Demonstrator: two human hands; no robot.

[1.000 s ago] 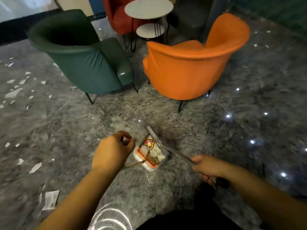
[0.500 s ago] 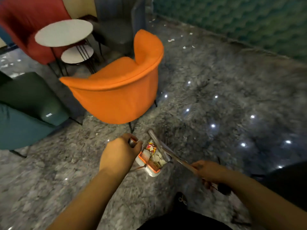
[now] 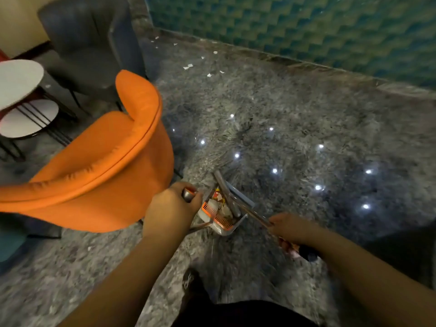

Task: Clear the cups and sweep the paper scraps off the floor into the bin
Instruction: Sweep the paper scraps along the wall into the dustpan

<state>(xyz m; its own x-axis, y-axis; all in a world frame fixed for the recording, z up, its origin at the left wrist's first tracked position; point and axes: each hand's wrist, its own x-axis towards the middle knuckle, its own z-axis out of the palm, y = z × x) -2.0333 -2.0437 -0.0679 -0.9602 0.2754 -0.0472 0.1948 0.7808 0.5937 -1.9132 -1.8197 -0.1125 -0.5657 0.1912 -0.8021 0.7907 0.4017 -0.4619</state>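
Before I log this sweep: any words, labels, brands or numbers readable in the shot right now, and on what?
None can be read.
Colourful wrapper in the dustpan: red and yellow print, too blurred to read.
Paper scraps on the floor by the wall: no text visible.
Left hand and right hand grip plain handles, with no labels visible.

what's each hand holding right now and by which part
The left hand grips the top end of the dustpan handle. The right hand grips the broom handle near its upper end.

Orange-combed dustpan (image 3: 218, 214) holds white paper scraps (image 3: 215, 205).
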